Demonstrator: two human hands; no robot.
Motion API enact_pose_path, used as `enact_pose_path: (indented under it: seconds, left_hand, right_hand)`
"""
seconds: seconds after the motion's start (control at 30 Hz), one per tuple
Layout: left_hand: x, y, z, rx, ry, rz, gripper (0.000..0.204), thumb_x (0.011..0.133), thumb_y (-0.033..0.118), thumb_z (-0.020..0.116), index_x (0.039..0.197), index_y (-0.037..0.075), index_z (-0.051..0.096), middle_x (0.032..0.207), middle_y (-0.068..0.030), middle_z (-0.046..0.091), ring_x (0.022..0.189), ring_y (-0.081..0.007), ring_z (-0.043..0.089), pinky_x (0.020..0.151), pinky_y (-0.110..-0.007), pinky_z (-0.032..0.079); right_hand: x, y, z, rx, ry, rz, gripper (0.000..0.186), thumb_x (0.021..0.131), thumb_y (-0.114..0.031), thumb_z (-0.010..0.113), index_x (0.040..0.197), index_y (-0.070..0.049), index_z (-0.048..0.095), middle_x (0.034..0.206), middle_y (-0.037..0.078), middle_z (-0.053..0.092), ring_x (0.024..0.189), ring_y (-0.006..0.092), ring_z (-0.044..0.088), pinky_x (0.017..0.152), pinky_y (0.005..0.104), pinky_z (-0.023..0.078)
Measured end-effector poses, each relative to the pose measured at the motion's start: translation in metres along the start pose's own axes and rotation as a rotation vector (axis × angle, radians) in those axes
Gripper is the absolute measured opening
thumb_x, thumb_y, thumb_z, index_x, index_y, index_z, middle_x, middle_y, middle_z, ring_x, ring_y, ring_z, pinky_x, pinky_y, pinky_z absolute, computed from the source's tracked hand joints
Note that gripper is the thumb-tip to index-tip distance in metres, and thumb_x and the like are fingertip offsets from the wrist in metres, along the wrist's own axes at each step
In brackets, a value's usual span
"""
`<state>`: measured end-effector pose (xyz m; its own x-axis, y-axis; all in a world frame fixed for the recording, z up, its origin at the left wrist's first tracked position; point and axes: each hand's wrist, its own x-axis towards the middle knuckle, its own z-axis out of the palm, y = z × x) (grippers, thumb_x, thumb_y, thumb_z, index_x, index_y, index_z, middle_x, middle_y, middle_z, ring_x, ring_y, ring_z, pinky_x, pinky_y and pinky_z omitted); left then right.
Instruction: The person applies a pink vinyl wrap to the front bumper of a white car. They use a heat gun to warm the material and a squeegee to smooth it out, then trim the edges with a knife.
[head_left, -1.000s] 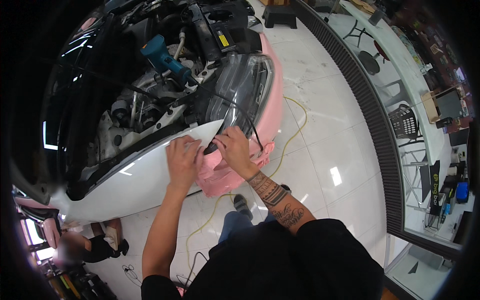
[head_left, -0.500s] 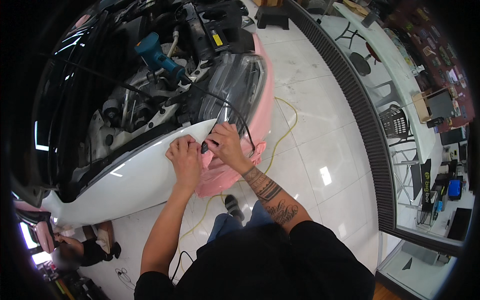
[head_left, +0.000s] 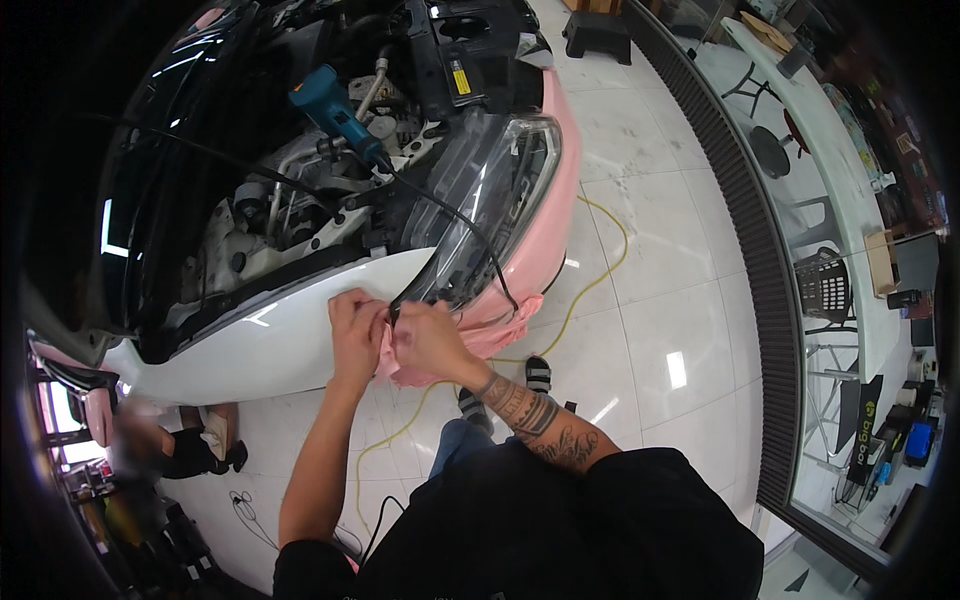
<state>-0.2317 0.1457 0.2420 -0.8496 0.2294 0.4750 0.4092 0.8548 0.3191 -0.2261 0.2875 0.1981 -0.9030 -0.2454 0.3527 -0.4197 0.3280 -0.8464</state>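
A sheet of pink wrap film (head_left: 505, 326) hangs in loose folds below the headlight (head_left: 490, 190) of a car. My left hand (head_left: 357, 335) is at the front end of the white fender (head_left: 230, 345), its curled fingers pinching the film's edge. Close beside it, my right hand (head_left: 430, 345) is closed at the lower corner of the headlight, against the film. Its fingertips are turned away, so what they grip is hidden. Between the two hands shows a narrow dark gap at the panel's end.
A teal heat gun (head_left: 335, 110) rests in the open engine bay, its black cord (head_left: 450, 208) draped over the headlight. A yellow hose (head_left: 600, 285) snakes over the tiled floor. Another person (head_left: 190, 450) is low down at the far left. A step stool (head_left: 597, 37) stands beyond the bumper.
Both hands have shifted slightly down along the fender's end, and the right hand has turned over the film. My view has moved, so the car sits a little further right in it.
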Motion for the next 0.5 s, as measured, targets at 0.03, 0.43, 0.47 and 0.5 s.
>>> enact_pose_path:
  seconds: [0.03, 0.43, 0.47, 0.5]
  left_hand:
    - [-0.003, 0.002, -0.003, -0.058, 0.061, -0.066, 0.007, 0.074, 0.005, 0.064, 0.080, 0.003, 0.062, 0.093, -0.0118, 0.057, 0.087, -0.0296, 0.055, 0.071, -0.037, 0.043]
    - [-0.010, 0.004, -0.022, 0.223, -0.466, -0.496, 0.031, 0.075, 0.025, 0.063, 0.067, -0.004, 0.061, 0.066, -0.0212, 0.062, 0.060, -0.0372, 0.060, 0.057, -0.041, 0.049]
    - [-0.010, 0.006, -0.024, 0.151, -0.549, -0.609, 0.025, 0.075, 0.021, 0.063, 0.068, -0.003, 0.061, 0.071, -0.0221, 0.063, 0.067, -0.0369, 0.062, 0.061, -0.042, 0.051]
    - [-0.017, 0.006, -0.023, 0.079, -0.531, -0.640, 0.024, 0.075, 0.019, 0.061, 0.069, -0.004, 0.061, 0.068, -0.0213, 0.062, 0.062, -0.0349, 0.062, 0.058, -0.041, 0.050]
  right_hand:
    - [-0.007, -0.004, 0.001, 0.075, -0.083, 0.034, 0.013, 0.062, -0.011, 0.067, 0.065, -0.003, 0.058, 0.076, 0.009, 0.055, 0.076, 0.0298, 0.055, 0.067, 0.0421, 0.038]
    - [-0.031, -0.026, 0.012, 0.539, -0.431, 0.122, 0.018, 0.060, -0.006, 0.066, 0.078, -0.001, 0.064, 0.072, 0.008, 0.054, 0.064, 0.0185, 0.053, 0.059, 0.0321, 0.044]
    - [-0.033, -0.026, 0.011, 0.555, -0.455, 0.129, 0.018, 0.060, -0.006, 0.066, 0.078, -0.001, 0.064, 0.072, 0.009, 0.054, 0.064, 0.0187, 0.053, 0.059, 0.0322, 0.044]
    - [-0.035, -0.026, 0.010, 0.572, -0.480, 0.136, 0.018, 0.060, -0.007, 0.066, 0.078, -0.001, 0.064, 0.072, 0.009, 0.054, 0.065, 0.0188, 0.053, 0.059, 0.0322, 0.044]
